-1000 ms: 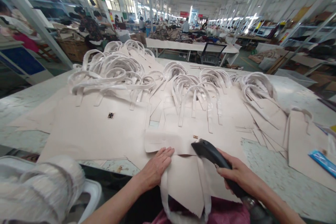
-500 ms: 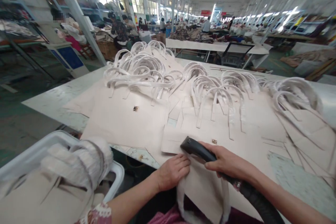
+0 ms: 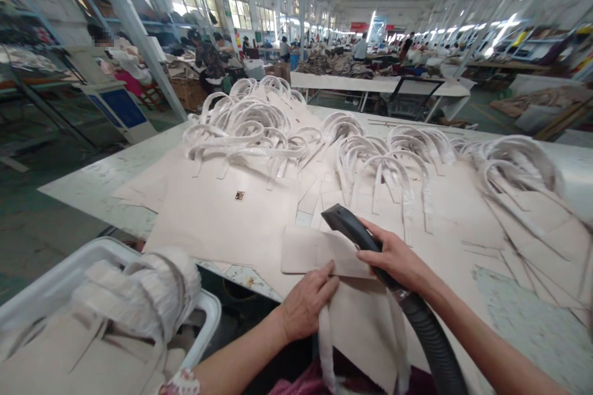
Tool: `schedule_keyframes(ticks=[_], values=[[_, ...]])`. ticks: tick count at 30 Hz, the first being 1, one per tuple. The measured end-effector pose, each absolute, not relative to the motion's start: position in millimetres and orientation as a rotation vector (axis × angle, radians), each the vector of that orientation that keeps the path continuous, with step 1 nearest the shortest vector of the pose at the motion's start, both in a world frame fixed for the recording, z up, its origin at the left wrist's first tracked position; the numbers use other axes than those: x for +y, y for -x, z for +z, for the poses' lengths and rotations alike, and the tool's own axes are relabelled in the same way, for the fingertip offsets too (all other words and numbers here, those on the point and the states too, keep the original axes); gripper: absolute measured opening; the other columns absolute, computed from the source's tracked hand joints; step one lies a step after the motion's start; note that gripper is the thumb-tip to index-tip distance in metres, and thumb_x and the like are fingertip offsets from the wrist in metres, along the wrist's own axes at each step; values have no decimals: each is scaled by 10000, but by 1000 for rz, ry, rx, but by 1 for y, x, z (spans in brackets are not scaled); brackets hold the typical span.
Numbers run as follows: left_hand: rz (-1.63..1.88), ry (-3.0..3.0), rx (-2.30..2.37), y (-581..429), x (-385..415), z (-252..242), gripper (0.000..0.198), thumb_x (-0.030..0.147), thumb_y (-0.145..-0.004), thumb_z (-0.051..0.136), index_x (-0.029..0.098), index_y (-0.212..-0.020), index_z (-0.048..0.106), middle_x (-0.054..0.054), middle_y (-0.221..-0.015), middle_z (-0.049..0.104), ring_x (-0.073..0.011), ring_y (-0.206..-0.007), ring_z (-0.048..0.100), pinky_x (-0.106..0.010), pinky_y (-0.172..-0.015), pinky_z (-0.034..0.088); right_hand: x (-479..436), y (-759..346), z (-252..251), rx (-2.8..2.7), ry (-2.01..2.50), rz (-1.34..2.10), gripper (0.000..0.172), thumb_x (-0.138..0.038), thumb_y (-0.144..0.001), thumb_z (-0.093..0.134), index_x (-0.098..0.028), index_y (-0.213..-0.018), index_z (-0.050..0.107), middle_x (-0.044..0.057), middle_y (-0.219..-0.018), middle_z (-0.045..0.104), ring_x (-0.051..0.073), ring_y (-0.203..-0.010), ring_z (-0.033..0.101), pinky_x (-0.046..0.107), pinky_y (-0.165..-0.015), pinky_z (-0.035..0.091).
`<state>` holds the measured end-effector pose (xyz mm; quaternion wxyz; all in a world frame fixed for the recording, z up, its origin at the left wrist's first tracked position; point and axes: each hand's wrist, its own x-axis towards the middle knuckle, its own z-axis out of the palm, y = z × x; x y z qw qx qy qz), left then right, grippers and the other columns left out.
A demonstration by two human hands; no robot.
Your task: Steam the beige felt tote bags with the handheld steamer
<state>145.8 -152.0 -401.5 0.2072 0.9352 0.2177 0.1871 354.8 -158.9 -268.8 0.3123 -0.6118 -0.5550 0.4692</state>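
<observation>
My right hand point(image 3: 393, 259) is wrapped round the black handle of a vacuum nozzle point(image 3: 349, 228), its flat tip tilted up to the left above the beige pieces. A ribbed hose point(image 3: 430, 333) runs from it down toward my lap. My left hand point(image 3: 309, 299) pinches the near edge of a beige bag panel point(image 3: 365, 321), which hangs over the table edge with its wrapped strap handle point(image 3: 327, 345) pointing down. The panel's folded part point(image 3: 306, 253) lies on the table just beyond my fingers. Left of it lies another beige panel point(image 3: 222, 222) with a gold clasp point(image 3: 239, 195).
Panels with plastic-wrapped loop handles point(image 3: 259, 117) are piled across the white table point(image 3: 106, 170). A white tub point(image 3: 210, 315) full of beige pieces stands at my left. Beyond are a black chair point(image 3: 412, 95), another table point(image 3: 333, 81) and people at work.
The nozzle has risen slightly away from the panel. My left hand has shifted down a little, its fingers now pinching the edge. The clasp near my right hand has gone from view.
</observation>
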Motion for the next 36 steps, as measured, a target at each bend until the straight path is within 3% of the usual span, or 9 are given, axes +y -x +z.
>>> schedule_keyframes(ticks=[4, 6, 8, 10, 13, 16, 19, 30, 36], values=[[298, -2568, 606, -144, -136, -385, 695, 109, -683, 533, 193, -1318, 263, -159, -1425, 105, -304, -1215, 310, -434, -961, 322, -196, -392, -270, -1341, 1736, 1325, 666, -184, -707, 532, -257, -1332, 312, -55, -578, 533, 116, -422, 504, 198, -378, 407], [110, -2511, 567, -148, -119, -370, 708, 17, -661, 471, 231, -1312, 290, -131, -1388, 252, -262, -1186, 372, -382, -931, 364, -215, -402, -282, -1243, 1789, 1380, 673, -195, -713, 523, -266, -1340, 287, -58, -546, 526, 127, -406, 515, 200, -354, 408], [-31, -2470, 629, -160, -102, -356, 645, -29, -674, 391, 239, -1261, 376, -97, -1208, 496, -213, -1056, 499, -329, -851, 422, -226, -406, -296, -1167, 1796, 1398, 686, -200, -716, 516, -269, -1347, 257, -57, -536, 531, 133, -399, 523, 205, -345, 415], [4, -2520, 809, -183, -91, -352, 529, -1, -727, 362, 210, -1206, 442, -86, -1019, 589, -207, -951, 543, -331, -801, 436, -226, -406, -304, -1140, 1782, 1380, 690, -197, -717, 514, -267, -1349, 245, -62, -518, 522, 133, -397, 522, 206, -351, 422], [276, -2701, 984, -221, -92, -365, 404, 101, -794, 381, 179, -1182, 462, -116, -1159, 505, -244, -1081, 446, -413, -909, 353, -206, -408, -302, -1195, 1780, 1285, 659, -193, -719, 510, -272, -1332, 281, -65, -525, 514, 122, -394, 508, 200, -354, 420], [422, -2756, 1043, -243, -101, -392, 412, 155, -808, 397, 166, -1218, 431, -110, -1301, 387, -259, -1202, 315, -472, -1019, 187, -171, -414, -294, -1343, 1802, 1230, 625, -170, -702, 504, -264, -1299, 343, -44, -622, 541, 105, -401, 490, 198, -354, 420], [477, -2731, 1081, -246, -106, -410, 446, 203, -807, 421, 166, -1251, 399, -101, -1319, 371, -262, -1226, 277, -480, -1043, 118, -137, -419, -289, -1451, 1818, 1283, 599, -144, -669, 513, -237, -1251, 408, -35, -638, 545, 105, -404, 488, 198, -352, 415], [576, -2675, 1057, -244, -104, -416, 436, 198, -800, 427, 151, -1233, 417, -91, -1296, 402, -255, -1227, 271, -478, -1042, 147, -29, -365, -294, -1648, 1742, 1298, 457, -87, -580, 581, -197, -1024, 590, -64, -501, 494, 103, -337, 459, 195, -336, 370], [766, -2519, 1047, -247, -95, -413, 270, 145, -791, 418, 173, -1031, 539, -81, -1176, 496, -248, -1103, 403, -475, -954, 292, -45, -385, -282, -1500, 1681, 1200, 581, -203, -683, 558, -259, -1243, 412, -52, -585, 511, 122, -407, 534, 192, -358, 411]])
